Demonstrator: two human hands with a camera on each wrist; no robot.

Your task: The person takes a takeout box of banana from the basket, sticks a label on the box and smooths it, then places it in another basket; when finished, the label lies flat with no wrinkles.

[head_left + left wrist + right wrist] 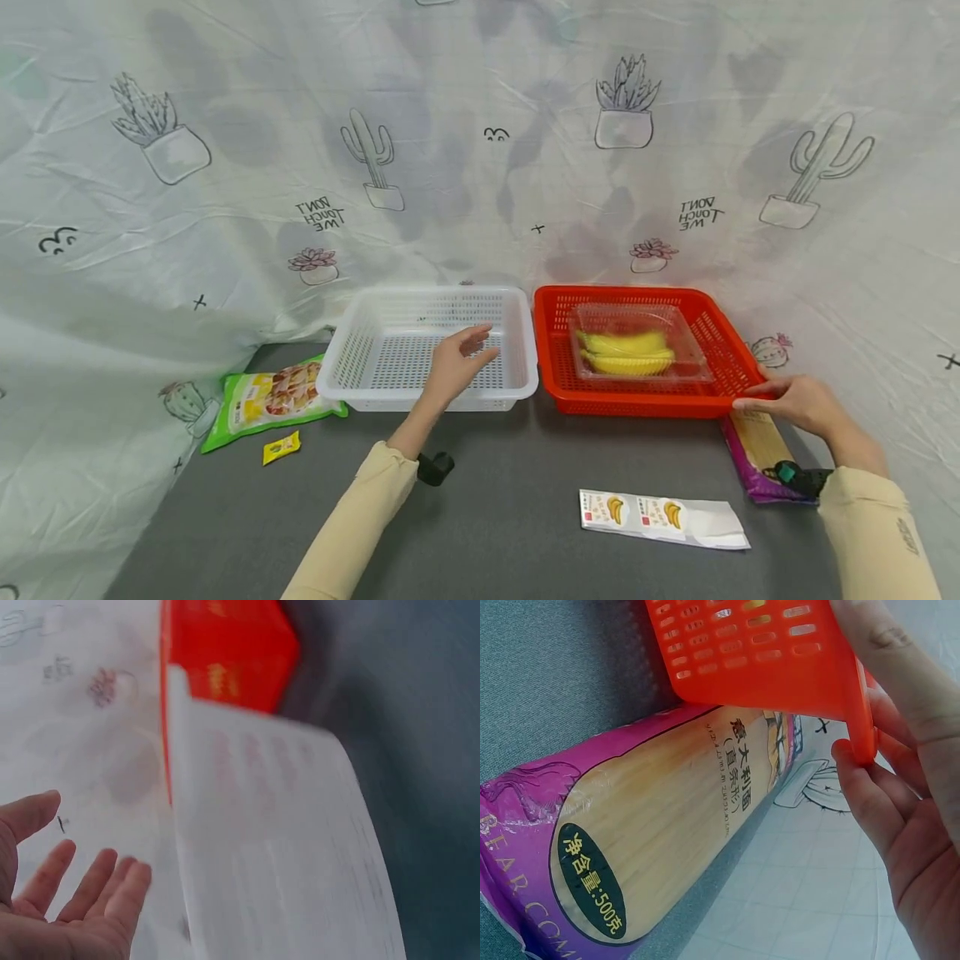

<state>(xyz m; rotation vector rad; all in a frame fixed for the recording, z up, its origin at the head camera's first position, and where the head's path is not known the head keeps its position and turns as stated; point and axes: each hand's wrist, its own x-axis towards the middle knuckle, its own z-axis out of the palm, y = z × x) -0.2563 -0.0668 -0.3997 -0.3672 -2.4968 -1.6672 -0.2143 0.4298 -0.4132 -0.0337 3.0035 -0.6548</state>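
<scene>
Right hand (802,404) is clamped on the near right corner of the red basket (637,407), set just right of the white basket (378,395), over which the left hand (453,367) is held, fingers apart. That gripped corner is crowded by a noodle packet (759,448). Bananas (630,364) are held in a clear box (630,315) within the red basket. Left of the white basket, a green bag (258,404) is laid on the table (502,500); to its front right, a label strip (652,518). The red basket's long axis is aligned left to right, long side foremost.
</scene>
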